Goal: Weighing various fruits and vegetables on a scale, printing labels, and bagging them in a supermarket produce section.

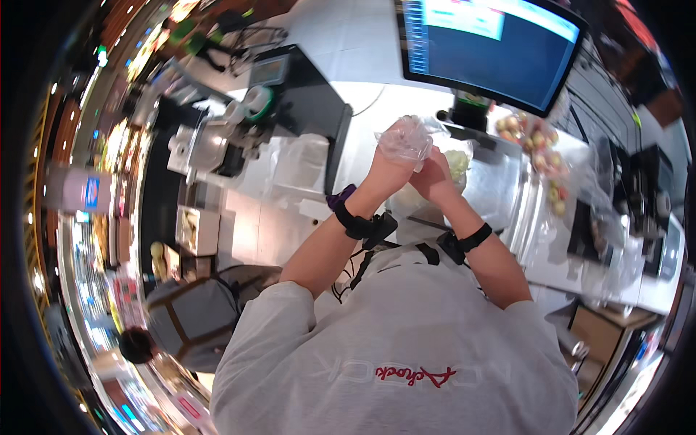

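Note:
My left hand point(392, 157) is partly covered by a crumpled clear plastic bag point(405, 140) and grips its gathered film. Close beside it, my right hand point(433, 175) pinches the lower edge of the film, its fingertips partly hidden. Just past the right hand, a pale green leafy vegetable point(458, 164) shows through clear plastic; whether this is the same bag cannot be told. It lies by the left edge of a metal weighing plate point(492, 182). Black straps with small dark devices circle both wrists.
A monitor point(489, 51) stands behind the plate. Bagged reddish-yellow fruit point(535, 142) lies to the right. At left are a dark-topped machine point(304, 89), label rolls point(255, 102) and a stack of plastic bags point(300, 163). A person in grey point(193, 315) is at the lower left.

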Demonstrator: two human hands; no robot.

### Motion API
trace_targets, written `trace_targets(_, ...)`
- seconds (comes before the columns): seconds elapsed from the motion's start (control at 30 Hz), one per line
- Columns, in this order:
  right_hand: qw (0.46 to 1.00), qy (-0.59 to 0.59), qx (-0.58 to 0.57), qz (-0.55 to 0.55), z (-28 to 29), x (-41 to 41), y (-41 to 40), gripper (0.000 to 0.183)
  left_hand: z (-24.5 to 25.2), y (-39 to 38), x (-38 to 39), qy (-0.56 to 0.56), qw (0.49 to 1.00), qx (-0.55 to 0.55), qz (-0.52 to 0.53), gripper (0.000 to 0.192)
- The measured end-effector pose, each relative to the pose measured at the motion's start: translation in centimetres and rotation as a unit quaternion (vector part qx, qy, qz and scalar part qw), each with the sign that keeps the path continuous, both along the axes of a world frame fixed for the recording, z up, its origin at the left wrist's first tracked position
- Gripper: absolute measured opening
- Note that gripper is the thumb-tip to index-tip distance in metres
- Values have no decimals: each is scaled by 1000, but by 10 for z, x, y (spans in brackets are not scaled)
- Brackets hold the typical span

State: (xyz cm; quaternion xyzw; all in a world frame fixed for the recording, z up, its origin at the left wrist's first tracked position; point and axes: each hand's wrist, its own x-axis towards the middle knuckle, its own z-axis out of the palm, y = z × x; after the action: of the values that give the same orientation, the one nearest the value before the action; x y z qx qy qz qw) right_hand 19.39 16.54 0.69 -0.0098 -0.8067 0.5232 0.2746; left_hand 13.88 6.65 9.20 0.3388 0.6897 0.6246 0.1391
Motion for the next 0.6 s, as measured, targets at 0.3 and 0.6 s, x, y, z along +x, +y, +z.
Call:
trace_targets(0.3, 972, -60, -205, 99, 0, -71, -122, 18, 28, -147, -74, 321, 910, -231, 125, 37)
trace_targets(0.6, 992, -35, -30, 114, -5, -141, -201, 21, 11, -253, -173, 305, 863, -384, 123, 27)
